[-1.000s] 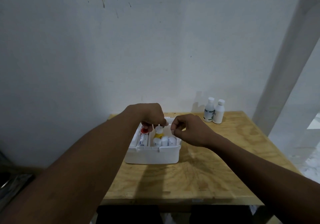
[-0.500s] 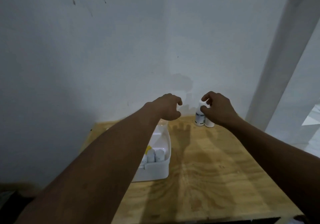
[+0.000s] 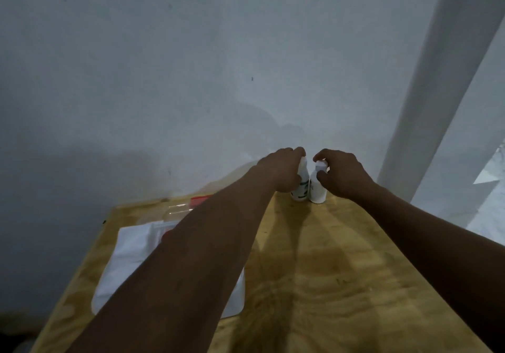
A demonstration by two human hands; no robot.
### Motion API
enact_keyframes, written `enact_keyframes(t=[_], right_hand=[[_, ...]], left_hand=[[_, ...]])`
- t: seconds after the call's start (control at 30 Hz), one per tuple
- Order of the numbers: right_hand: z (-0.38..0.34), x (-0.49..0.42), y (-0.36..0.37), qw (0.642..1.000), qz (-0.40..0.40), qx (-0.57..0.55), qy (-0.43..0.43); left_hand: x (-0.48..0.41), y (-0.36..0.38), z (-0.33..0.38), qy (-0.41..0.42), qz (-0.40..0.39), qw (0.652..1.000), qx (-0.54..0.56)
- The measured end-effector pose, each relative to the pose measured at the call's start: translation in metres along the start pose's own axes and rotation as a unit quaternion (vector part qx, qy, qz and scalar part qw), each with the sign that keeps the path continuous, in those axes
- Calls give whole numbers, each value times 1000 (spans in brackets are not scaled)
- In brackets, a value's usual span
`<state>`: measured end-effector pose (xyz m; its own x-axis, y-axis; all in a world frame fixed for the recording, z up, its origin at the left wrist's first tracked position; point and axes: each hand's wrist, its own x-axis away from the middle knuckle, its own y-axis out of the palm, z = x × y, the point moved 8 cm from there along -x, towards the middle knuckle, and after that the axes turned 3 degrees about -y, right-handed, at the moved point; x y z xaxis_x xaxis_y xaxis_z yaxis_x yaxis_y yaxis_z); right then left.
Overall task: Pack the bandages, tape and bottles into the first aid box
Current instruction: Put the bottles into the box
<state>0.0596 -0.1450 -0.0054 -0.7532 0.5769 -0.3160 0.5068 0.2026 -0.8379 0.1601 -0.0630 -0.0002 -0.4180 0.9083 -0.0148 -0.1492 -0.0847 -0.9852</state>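
Two small white bottles stand side by side at the table's far edge by the wall. My left hand (image 3: 282, 171) is wrapped around the left bottle (image 3: 301, 188), which has a green-printed label. My right hand (image 3: 341, 173) grips the right bottle (image 3: 317, 193) near its cap. Both bottles still rest on the wooden table (image 3: 328, 270). The white first aid box (image 3: 123, 265) lies open at the left, mostly hidden under my left forearm; its contents are not visible.
A clear lid with a red part (image 3: 191, 205) lies behind the box. The wall runs right behind the bottles. A white pillar (image 3: 437, 93) stands to the right of the table. The table's right half is bare wood.
Both hands left the box and reached to the far edge; the left hand has closed on the left bottle and the right hand on the right one. The camera moved closer.
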Motion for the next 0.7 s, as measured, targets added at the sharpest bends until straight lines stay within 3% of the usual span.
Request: enact_keyframes(t=[0.13, 0.37, 0.7], right_hand=[[-2, 5, -7, 999, 22, -3, -23], [-21, 24, -26, 997, 45, -35, -45], [-137, 48, -66, 985, 56, -66, -150]], left_hand=[[4, -12, 3, -3, 65, 998, -11], [32, -31, -10, -16, 85, 996, -10], [124, -130, -69, -71, 151, 986, 22]])
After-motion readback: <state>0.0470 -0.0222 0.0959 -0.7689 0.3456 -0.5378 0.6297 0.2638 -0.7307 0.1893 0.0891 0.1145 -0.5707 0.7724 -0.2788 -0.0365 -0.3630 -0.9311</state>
